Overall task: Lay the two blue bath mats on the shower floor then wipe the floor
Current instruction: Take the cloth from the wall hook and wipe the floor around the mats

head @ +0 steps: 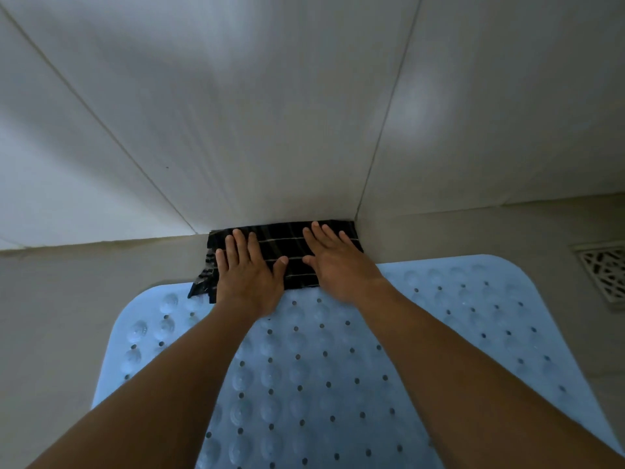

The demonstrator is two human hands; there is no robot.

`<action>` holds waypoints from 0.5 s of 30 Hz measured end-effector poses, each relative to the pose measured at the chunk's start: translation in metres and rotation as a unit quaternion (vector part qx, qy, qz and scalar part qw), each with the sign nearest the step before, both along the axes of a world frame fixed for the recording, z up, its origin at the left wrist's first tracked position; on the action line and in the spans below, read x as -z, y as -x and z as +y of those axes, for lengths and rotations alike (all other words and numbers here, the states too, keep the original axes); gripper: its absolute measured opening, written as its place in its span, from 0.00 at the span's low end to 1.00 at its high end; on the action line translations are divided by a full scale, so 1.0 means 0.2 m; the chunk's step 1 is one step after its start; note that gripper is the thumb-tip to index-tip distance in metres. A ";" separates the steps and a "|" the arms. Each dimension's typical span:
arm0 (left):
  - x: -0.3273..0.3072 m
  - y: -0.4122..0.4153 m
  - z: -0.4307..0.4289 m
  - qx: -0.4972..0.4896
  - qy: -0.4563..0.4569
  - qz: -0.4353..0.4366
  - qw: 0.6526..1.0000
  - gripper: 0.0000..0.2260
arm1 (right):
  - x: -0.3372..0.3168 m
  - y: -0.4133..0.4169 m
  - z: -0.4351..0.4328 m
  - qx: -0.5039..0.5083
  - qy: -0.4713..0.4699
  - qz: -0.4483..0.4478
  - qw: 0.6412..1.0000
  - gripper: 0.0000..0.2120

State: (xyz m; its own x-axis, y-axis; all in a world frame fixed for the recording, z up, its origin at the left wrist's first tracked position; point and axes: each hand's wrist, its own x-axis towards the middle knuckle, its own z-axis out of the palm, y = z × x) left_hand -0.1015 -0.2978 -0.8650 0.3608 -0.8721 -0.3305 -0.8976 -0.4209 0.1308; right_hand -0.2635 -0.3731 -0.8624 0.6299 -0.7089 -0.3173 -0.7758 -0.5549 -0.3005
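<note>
The pale tiled wall (270, 113) fills the upper half of the view, glossy and crossed by thin grout lines. One of these lines comes down to the floor at the right end of the cloth. Below the wall lies the beige shower floor (50, 316), bare on the left and again on the right beyond the mat.

One blue bath mat (304, 384) is in view, flat on the shower floor. It is translucent, studded with round suction cups and dotted with small holes. Its rounded far corners stop a little short of the floor's far edge, where floor meets wall. Two bare forearms (152, 384) reach out over the mat toward that edge.

A dark striped cloth (287, 245) (black with thin pale lines) lies in the strip of floor between the mat's far edge and the wall. Its far side is pushed up against the wall's foot. Its near left corner is rumpled and laps just onto the mat.

The left hand (248, 275) lies palm down on the left part of the cloth, fingers straight and slightly spread, gripping nothing. The right hand (338, 265) presses flat on the right part in the same way, fingers extended toward the wall. Both wrists hang over the mat's far edge.

A small square drain grate (605, 270) with a patterned cover sits in the floor at the far right, just beyond the mat's right corner.
</note>
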 end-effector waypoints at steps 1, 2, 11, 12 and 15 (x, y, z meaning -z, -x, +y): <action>0.00 0.03 -0.01 0.002 -0.004 0.000 1.000 0.36 | 0.00 0.03 -0.01 0.000 0.001 0.001 1.000 0.28; 0.00 0.06 -0.03 0.007 -0.009 -0.003 1.000 0.35 | 0.00 0.07 -0.02 0.001 0.000 0.002 1.000 0.28; -0.05 0.33 -0.13 0.014 -0.023 -0.002 1.000 0.34 | 0.00 0.33 -0.13 0.012 -0.013 -0.002 1.000 0.28; -0.05 0.36 -0.14 0.015 -0.025 0.003 1.000 0.33 | -0.01 0.36 -0.14 0.014 -0.015 -0.002 1.000 0.28; -0.05 0.47 -0.18 -0.007 -0.003 0.037 0.999 0.32 | -0.02 0.46 -0.18 0.039 -0.036 -0.037 0.998 0.28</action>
State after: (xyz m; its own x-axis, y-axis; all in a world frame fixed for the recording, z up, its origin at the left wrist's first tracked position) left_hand -0.1963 -0.3341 -0.8557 0.3470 -0.8649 -0.3626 -0.8794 -0.4345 0.1946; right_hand -0.3560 -0.4083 -0.8583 0.5970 -0.7342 -0.3234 -0.7902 -0.4686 -0.3949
